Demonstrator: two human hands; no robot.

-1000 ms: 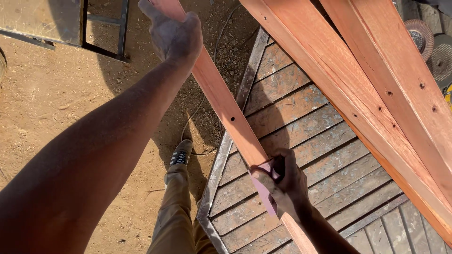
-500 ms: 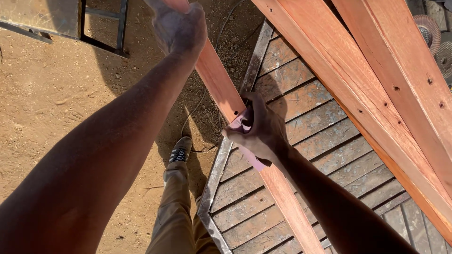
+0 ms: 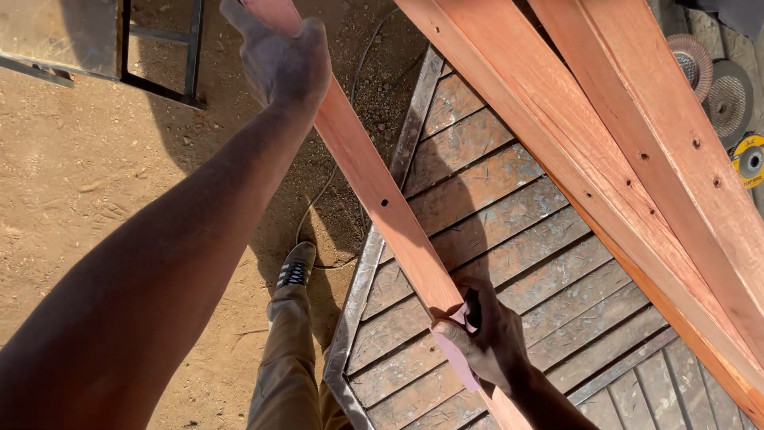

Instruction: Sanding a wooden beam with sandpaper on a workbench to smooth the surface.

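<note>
At six o'clock, your right hand [image 3: 485, 338] pinches a pink sanding pad [image 3: 460, 358] against the reddish wood strip [image 3: 382, 207]. Toward eleven, your left hand [image 3: 282, 60] grips the strip's far end over bare dirt. Risk: it's held, not clamped; hard pressure could twist it free, or splinter your fingers.

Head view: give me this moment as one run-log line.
left hand: gripping wooden strip at far end | right hand: pressing pink sandpaper on strip | strip: angled over slatted metal table
</note>
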